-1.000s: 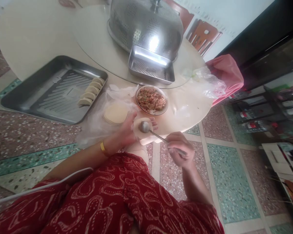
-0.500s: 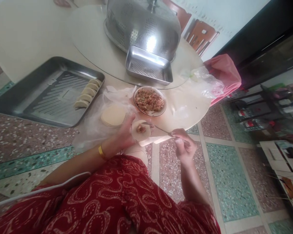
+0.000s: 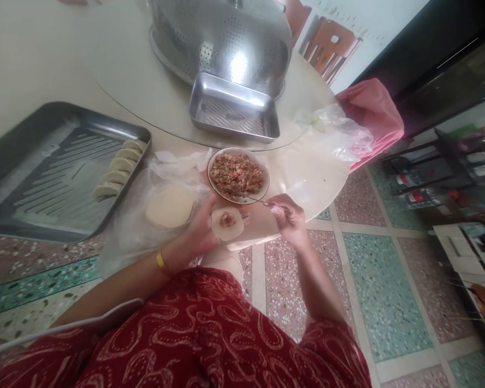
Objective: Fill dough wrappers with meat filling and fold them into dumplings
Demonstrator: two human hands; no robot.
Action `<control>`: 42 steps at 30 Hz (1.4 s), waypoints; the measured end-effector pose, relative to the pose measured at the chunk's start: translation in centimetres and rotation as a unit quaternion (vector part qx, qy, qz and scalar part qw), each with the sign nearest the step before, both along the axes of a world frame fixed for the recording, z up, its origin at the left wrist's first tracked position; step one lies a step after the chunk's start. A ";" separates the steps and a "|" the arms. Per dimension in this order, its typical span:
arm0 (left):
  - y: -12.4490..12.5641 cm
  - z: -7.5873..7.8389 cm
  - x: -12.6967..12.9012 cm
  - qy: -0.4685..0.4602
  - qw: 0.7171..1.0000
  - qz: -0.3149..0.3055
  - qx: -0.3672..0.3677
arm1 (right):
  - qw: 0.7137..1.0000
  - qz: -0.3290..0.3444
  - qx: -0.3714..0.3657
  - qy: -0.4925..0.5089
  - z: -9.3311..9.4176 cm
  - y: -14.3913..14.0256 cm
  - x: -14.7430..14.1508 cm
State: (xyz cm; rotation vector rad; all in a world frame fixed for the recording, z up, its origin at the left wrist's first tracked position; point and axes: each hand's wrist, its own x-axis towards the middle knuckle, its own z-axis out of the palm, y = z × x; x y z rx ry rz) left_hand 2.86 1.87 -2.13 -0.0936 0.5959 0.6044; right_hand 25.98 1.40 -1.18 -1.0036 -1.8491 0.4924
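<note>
My left hand [image 3: 200,231] holds a round dumpling wrapper [image 3: 227,224] flat on its fingers, with a small lump of minced filling in the middle. My right hand [image 3: 288,218] grips a metal spoon [image 3: 255,200] by the handle; its bowl rests at the near rim of the bowl of filling [image 3: 237,174]. A stack of plain wrappers [image 3: 168,207] lies on clear plastic just left of my left hand. Several folded dumplings [image 3: 116,165] sit in a row at the right edge of a large steel tray [image 3: 44,178].
A small steel tray [image 3: 234,111] stands on the turntable beyond the bowl, with a perforated steel dome cover [image 3: 222,40] behind it. A clear plastic bag [image 3: 331,134] and a pink bag [image 3: 372,118] lie at the table's right edge. Tiled floor lies below.
The spoon left filling on the wrapper, then my right hand carried it up and away to the bowl's rim. My view has shifted, so everything sits further left.
</note>
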 end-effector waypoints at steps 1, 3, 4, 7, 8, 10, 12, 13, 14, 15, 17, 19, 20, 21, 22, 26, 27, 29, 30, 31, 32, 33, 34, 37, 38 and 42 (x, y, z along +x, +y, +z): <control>0.1 0.3 0.1 0.006 1.000 0.000 -0.008 | 1.000 0.007 -0.014 0.008 0.1 0.0 0.2; 0.3 0.6 0.3 0.015 1.000 0.004 -0.025 | 0.998 0.002 -0.051 0.038 0.2 0.0 0.5; 0.4 0.8 0.4 0.016 0.999 0.005 -0.033 | 0.995 -0.010 -0.072 0.060 0.2 0.0 0.7; 0.6 0.8 0.6 0.007 0.999 0.020 -0.040 | 0.984 -0.059 -0.109 0.131 0.2 -0.4 0.8; 0.6 0.8 0.6 0.000 0.999 0.026 -0.037 | 0.980 -0.067 -0.109 0.149 0.2 -0.7 0.7; 0.5 0.7 0.6 -0.016 0.999 0.030 -0.029 | 0.979 -0.061 -0.090 0.173 0.3 -1.5 0.6; 0.3 0.7 0.4 -0.024 0.999 0.025 -0.012 | 0.983 -0.035 -0.060 0.170 0.7 -2.5 0.2; 0.1 0.7 0.3 -0.025 0.999 0.019 -0.001 | 0.986 -0.021 -0.044 0.157 0.9 -3.0 0.0; -0.1 0.6 0.1 -0.027 1.000 0.011 0.011 | 0.991 -0.007 -0.029 0.133 1.1 -3.6 -0.2; -0.3 0.6 0.0 -0.029 0.999 0.006 0.025 | 0.995 0.006 -0.014 0.103 1.3 -4.1 -0.4; -0.6 0.3 -0.3 -0.039 0.998 0.004 0.049 | 0.998 0.035 0.025 0.041 1.7 -5.0 -0.8; -0.9 0.0 -0.6 -0.054 0.996 0.010 0.066 | 0.995 0.064 0.070 -0.011 2.1 -5.8 -1.0; -1.1 -0.1 -0.7 -0.059 0.995 0.017 0.073 | 0.993 0.075 0.090 -0.032 2.3 -6.1 -1.1; -1.2 -0.3 -0.8 -0.063 0.995 0.021 0.080 | 0.990 0.081 0.105 -0.047 2.4 -6.4 -1.1; -1.3 -0.4 -0.9 -0.066 0.994 0.024 0.088 | 0.988 0.082 0.115 -0.060 2.6 -6.7 -1.1; -1.9 -0.3 -1.3 -0.065 0.990 0.041 0.117 | 0.990 0.041 0.128 -0.044 3.1 -7.7 -1.4; -2.0 -0.3 -1.4 -0.064 0.990 0.046 0.121 | 0.991 0.021 0.127 -0.024 3.2 -7.9 -1.6; -2.2 -0.1 -1.6 -0.069 0.988 0.056 0.123 | 0.992 -0.024 0.118 0.030 3.3 -8.3 -2.2; -2.4 0.0 -1.6 -0.077 0.988 0.063 0.122 | 0.992 -0.040 0.111 0.053 3.4 -8.5 -2.6; -2.5 0.0 -1.7 -0.085 0.986 0.070 0.122 | 0.991 -0.050 0.104 0.070 3.5 -8.7 -3.0; -2.6 0.1 -1.7 -0.094 0.985 0.077 0.121 | 0.991 -0.053 0.097 0.079 3.7 -8.9 -3.3; -2.7 0.2 -1.7 -0.101 0.984 0.082 0.122 | 0.991 -0.054 0.092 0.081 3.9 -9.1 -3.7; -2.9 0.4 -1.7 -0.105 0.983 0.089 0.125 | 0.992 -0.058 0.086 0.078 4.1 -9.3 -4.0; -3.2 0.8 -1.7 -0.100 0.981 0.098 0.137 | 0.993 -0.084 0.061 0.061 4.5 -9.6 -4.6; -3.2 0.9 -1.8 -0.097 0.981 0.099 0.140 | 0.993 -0.087 0.056 0.052 4.5 -9.6 -4.7; -3.4 0.9 -1.9 -0.100 0.981 0.097 0.138 | 0.995 -0.081 0.056 -0.004 4.5 -9.6 -4.7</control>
